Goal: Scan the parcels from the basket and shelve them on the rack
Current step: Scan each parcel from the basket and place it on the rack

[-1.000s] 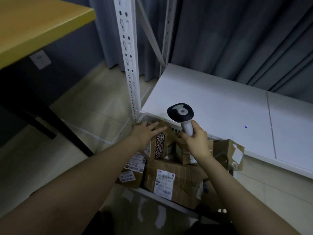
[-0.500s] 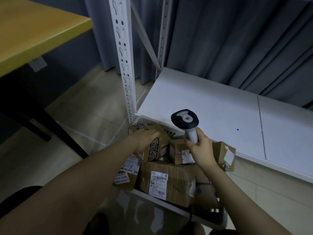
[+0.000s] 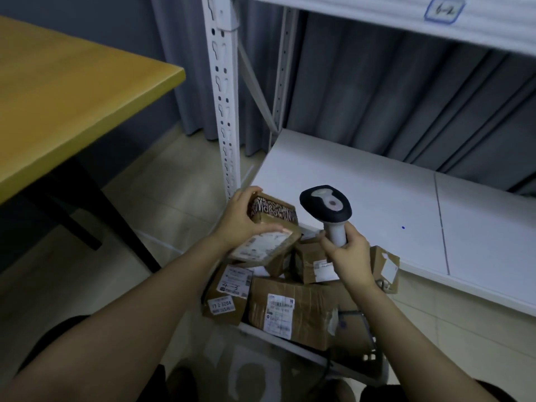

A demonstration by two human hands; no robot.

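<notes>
Tilting just left of the frame's centre, a small brown cardboard parcel (image 3: 269,232) shows a pale shipping label on its near face and a dark band with light lettering across its far side. It is held clear above the other parcels, in front of the rack's lower shelf (image 3: 362,198).

The left hand (image 3: 239,221) grips it, fingers curled over the far upper corner and thumb laid along the near top face. To its right, the right hand (image 3: 349,255) is wrapped round the pale handle of a scanner (image 3: 326,206), whose dark head rises above the fist. Both forearms reach in from the bottom of the frame.

Below the hands, in the lower centre, a basket (image 3: 372,358) holds more cardboard parcels: a large taped box (image 3: 290,311), a parcel marked "4-3" (image 3: 230,294) at its left, and a small box (image 3: 309,264) under the right hand.

A white perforated rack upright (image 3: 223,111) stands behind the left hand. An upper shelf edge at top right carries a tag reading "6-2" (image 3: 443,8). Grey curtain (image 3: 406,97) hangs behind, and a yellow worktop (image 3: 58,97) fills the upper left.
</notes>
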